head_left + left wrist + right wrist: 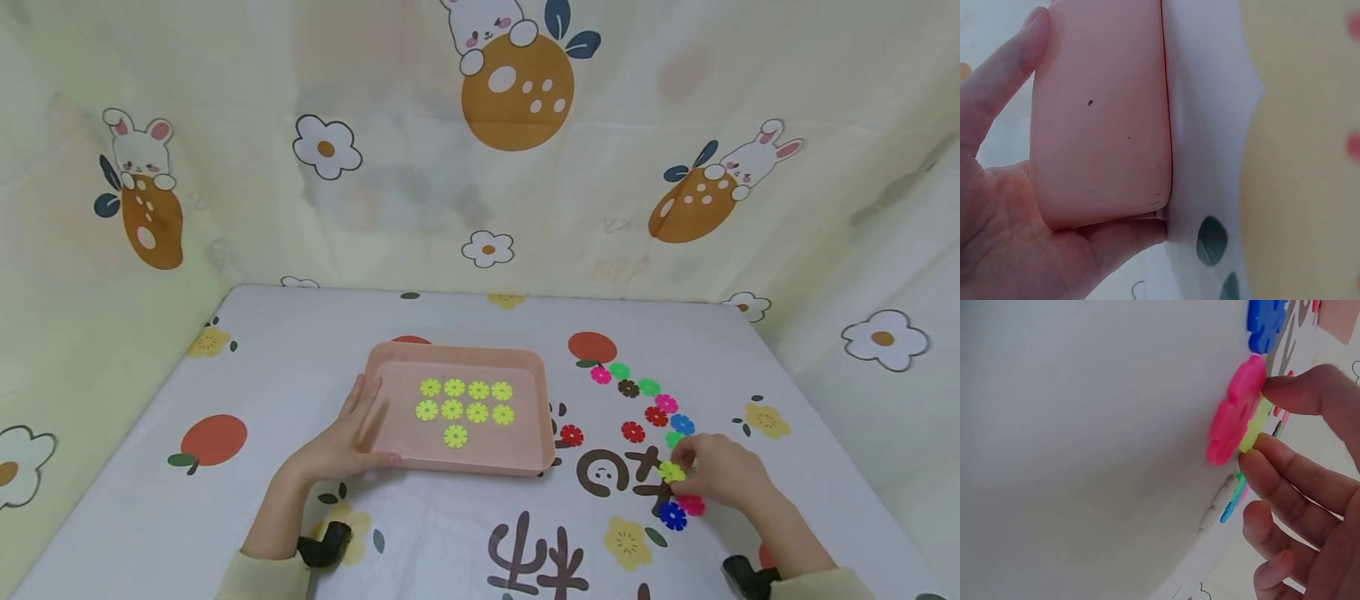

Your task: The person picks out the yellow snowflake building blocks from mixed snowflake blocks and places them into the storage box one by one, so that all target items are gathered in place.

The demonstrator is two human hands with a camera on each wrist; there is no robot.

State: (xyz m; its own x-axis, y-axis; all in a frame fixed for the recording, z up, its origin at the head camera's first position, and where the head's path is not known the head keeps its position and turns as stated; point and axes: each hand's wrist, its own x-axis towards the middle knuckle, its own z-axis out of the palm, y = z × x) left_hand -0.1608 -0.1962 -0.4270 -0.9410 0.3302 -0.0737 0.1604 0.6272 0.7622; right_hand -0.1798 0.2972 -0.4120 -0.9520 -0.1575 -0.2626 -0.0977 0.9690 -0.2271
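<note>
A yellow flower piece (671, 472) was pinched in the right hand (720, 473), just over the tabletop (300, 367) by a pink piece (692, 504). Nine yellow ones (465, 404) already lay in the pink tray (457, 354). The left hand (341, 442) held the tray's corner. It looked like the last yellow one; other colours (645, 400) stayed outside.

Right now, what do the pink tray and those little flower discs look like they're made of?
The pink tray looks like moulded plastic: smooth matte walls, rounded corners, a few small dark specks in the left wrist view. The yellow flower disc pinched by the right hand seems to be hard, slightly glossy plastic, with crisp notched petals and an even bright colour. The left hand holds the tray's corner.
</note>
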